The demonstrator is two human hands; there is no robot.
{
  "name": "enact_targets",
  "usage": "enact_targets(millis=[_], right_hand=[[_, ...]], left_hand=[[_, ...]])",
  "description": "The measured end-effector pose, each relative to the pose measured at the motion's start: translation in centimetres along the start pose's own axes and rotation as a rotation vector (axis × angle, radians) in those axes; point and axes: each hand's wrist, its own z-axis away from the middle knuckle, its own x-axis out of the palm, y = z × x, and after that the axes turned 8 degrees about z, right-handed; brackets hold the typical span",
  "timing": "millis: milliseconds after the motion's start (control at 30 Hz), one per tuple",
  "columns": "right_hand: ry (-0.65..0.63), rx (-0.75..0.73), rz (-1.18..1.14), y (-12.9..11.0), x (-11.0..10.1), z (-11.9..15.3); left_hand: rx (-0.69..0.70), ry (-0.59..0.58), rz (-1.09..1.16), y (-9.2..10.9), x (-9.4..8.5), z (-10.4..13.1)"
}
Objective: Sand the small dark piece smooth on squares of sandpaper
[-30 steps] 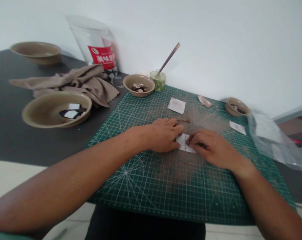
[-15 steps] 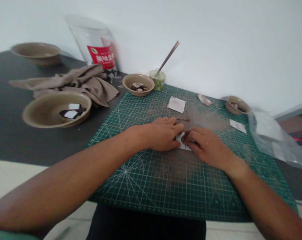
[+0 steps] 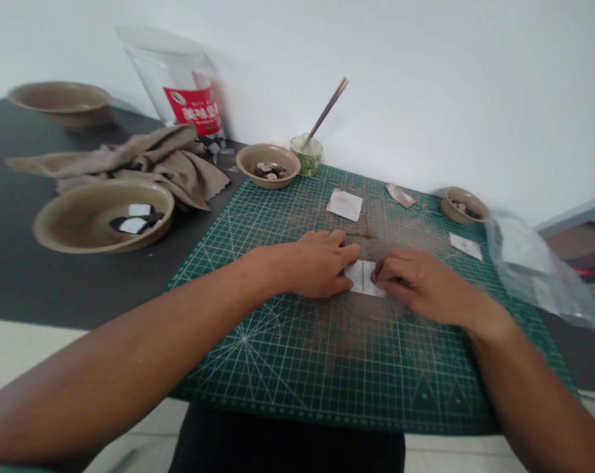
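Note:
A small white square (image 3: 363, 278) with a dark line down its middle lies on the green cutting mat (image 3: 287, 355). My left hand (image 3: 325, 265) rests flat at its left edge, fingers spread, thumb touching it. At the right edge is my right hand (image 3: 410, 279), its fingers pinched together; what they hold, if anything, is too small and blurred to name. Just above the hands a thin brown piece (image 3: 360, 234) lies on the mat. Brown powder stains the mat around them.
Further back are white squares (image 3: 345, 205), a bowl of dark pieces (image 3: 268, 165), a green cup (image 3: 308, 155) with sticks and a small bowl (image 3: 463, 205). Left are a large bowl (image 3: 70, 226), a cloth (image 3: 149, 157) and a clear container (image 3: 173, 82); right, a plastic bag (image 3: 534, 269).
My right hand has moved right, off the middle of the white square, and shows its dark line. My left hand stays in place on the mat.

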Motion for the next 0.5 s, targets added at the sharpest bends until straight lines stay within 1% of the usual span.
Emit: enact_targets(millis=[67, 100, 133, 200, 233, 300, 400, 433, 500], right_hand=[[-0.039, -0.076, -0.015, -0.24, 0.09, -0.03], [-0.026, -0.087, -0.014, -0.40, 0.21, -0.16], [0.002, -0.076, -0.004, -0.52, 0.33, -0.34], [0.057, -0.004, 0.036, -0.55, 0.39, -0.68], [0.064, 0.031, 0.052, -0.47, 0.29, -0.76], [0.028, 0.045, 0.045, -0.31, -0.04, -0.64], [-0.042, -0.042, -0.067, -0.48, -0.11, -0.32], [-0.032, -0.055, -0.091, -0.57, 0.09, -0.35], [0.040, -0.022, -0.074, -0.56, 0.62, -0.68]], left_hand=[[0.004, -0.011, 0.005, 0.05, -0.06, 0.02], [0.006, -0.010, 0.004, 0.05, -0.06, 0.03], [0.008, -0.005, 0.001, 0.02, -0.04, 0.03], [0.009, 0.010, -0.008, -0.07, 0.06, 0.00], [0.009, 0.014, -0.012, -0.13, 0.10, -0.03], [0.011, 0.015, -0.019, -0.17, 0.13, -0.07], [0.009, -0.002, -0.017, -0.07, 0.03, -0.07], [0.009, -0.008, -0.015, -0.03, 0.00, -0.06], [0.007, -0.011, -0.012, 0.02, -0.04, -0.06]])
